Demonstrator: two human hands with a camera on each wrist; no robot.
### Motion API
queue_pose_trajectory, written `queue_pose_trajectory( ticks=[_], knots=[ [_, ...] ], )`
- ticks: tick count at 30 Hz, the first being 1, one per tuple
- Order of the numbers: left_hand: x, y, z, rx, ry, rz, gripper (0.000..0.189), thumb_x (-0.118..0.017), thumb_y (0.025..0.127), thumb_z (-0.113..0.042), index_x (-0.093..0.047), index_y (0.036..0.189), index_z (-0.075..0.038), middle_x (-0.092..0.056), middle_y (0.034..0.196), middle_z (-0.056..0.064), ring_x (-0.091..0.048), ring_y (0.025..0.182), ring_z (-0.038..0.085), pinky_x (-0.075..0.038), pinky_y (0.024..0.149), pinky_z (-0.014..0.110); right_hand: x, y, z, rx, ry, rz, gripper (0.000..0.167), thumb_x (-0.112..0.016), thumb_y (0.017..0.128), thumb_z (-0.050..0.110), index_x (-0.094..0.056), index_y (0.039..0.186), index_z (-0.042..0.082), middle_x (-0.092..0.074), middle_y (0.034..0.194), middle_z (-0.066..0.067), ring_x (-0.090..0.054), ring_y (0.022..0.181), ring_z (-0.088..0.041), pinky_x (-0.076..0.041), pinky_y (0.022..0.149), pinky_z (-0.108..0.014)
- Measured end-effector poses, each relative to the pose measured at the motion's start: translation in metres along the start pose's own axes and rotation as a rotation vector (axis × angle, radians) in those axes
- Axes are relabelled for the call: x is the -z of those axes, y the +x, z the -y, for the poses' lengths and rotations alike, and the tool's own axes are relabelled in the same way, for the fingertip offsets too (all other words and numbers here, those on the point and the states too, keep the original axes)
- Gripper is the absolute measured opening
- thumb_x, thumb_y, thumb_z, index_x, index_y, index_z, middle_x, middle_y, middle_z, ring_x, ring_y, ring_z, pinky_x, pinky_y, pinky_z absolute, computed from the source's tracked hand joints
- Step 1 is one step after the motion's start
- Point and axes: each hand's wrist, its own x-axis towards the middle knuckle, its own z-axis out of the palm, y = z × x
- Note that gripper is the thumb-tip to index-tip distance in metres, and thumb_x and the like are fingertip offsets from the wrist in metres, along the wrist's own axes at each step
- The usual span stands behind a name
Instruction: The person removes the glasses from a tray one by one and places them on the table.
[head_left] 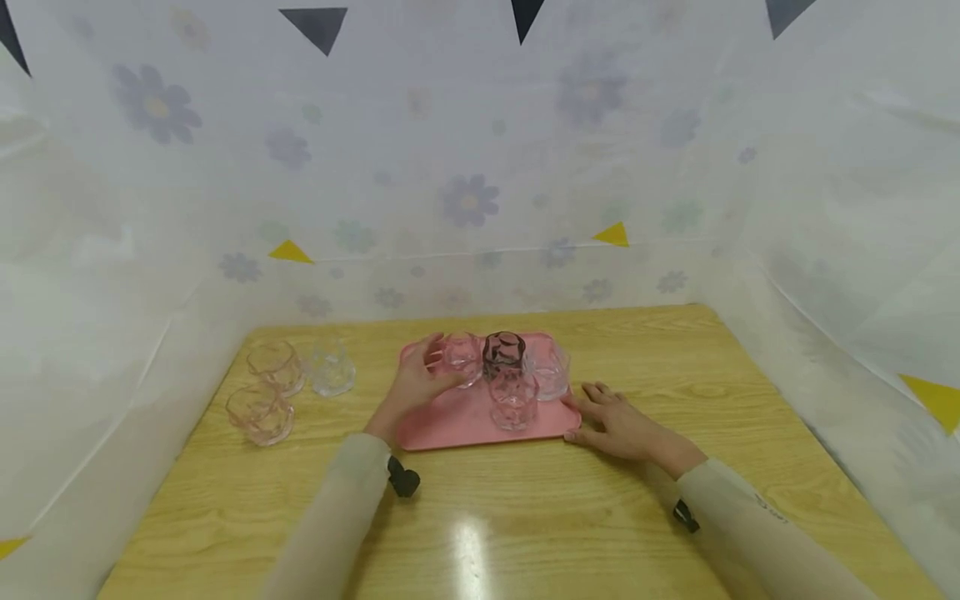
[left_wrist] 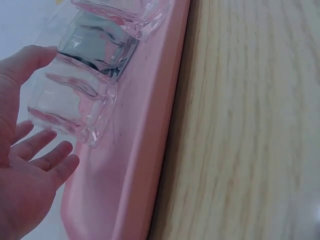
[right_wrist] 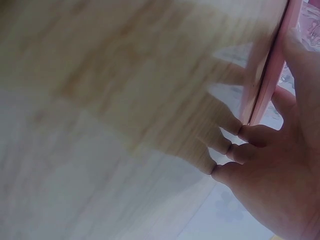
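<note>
On a pink tray (head_left: 450, 421) stand several petal-shaped glasses: a pinkish clear glass (head_left: 462, 362) at the left, a dark grey glass (head_left: 504, 350) at the back, a pink glass (head_left: 513, 404) in front and a clear glass (head_left: 552, 377) at the right. My left hand (head_left: 420, 379) is beside the leftmost glass. Its thumb (left_wrist: 31, 59) reaches the rim of that glass (left_wrist: 75, 100), while the other fingers spread apart from it. My right hand (head_left: 618, 425) rests at the tray's right edge, thumb and index finger touching the rim (right_wrist: 272, 75), the other fingertips on the table.
At the table's left stand two pink-tinted glasses (head_left: 260, 414) and a clear glass (head_left: 330, 368). The wood-grain table (head_left: 525, 517) is enclosed by white flower-patterned sheeting (head_left: 420, 167) at the back and sides.
</note>
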Motion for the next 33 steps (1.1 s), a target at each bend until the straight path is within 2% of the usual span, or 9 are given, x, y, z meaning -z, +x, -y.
queue_pose_trajectory(
  ticks=[12, 25, 33],
  knots=[
    [-0.013, 0.009, 0.003, 0.054, 0.011, -0.046, 0.094, -0.087, 0.089, -0.027, -0.034, 0.165, -0.011, -0.050, 0.156, 0.021, -0.051, 0.142, 0.042, -0.047, 0.117, 0.054, -0.001, 0.000, -0.001, 0.003, 0.007, -0.003, 0.077, -0.059, 0.103, 0.059, -0.041, 0.163, 0.015, -0.028, 0.168, -0.033, -0.019, 0.157, -0.057, -0.017, 0.121, -0.080],
    [-0.015, 0.010, 0.001, 0.036, 0.062, -0.093, 0.090, -0.090, 0.086, -0.025, -0.042, 0.159, -0.002, -0.058, 0.145, 0.020, -0.060, 0.130, 0.038, -0.054, 0.108, 0.052, -0.001, 0.000, -0.002, -0.001, 0.004, -0.008, 0.078, -0.060, 0.103, 0.059, -0.040, 0.163, 0.014, -0.027, 0.168, -0.032, -0.018, 0.157, -0.057, -0.016, 0.122, -0.079],
    [-0.013, 0.005, -0.002, 0.025, 0.075, -0.079, 0.082, -0.093, 0.083, -0.025, -0.050, 0.151, -0.006, -0.061, 0.136, 0.016, -0.063, 0.123, 0.036, -0.058, 0.101, 0.049, -0.001, -0.001, -0.001, 0.004, 0.004, -0.014, 0.077, -0.060, 0.103, 0.057, -0.041, 0.163, 0.013, -0.028, 0.168, -0.032, -0.020, 0.156, -0.057, -0.017, 0.122, -0.079]
  ],
)
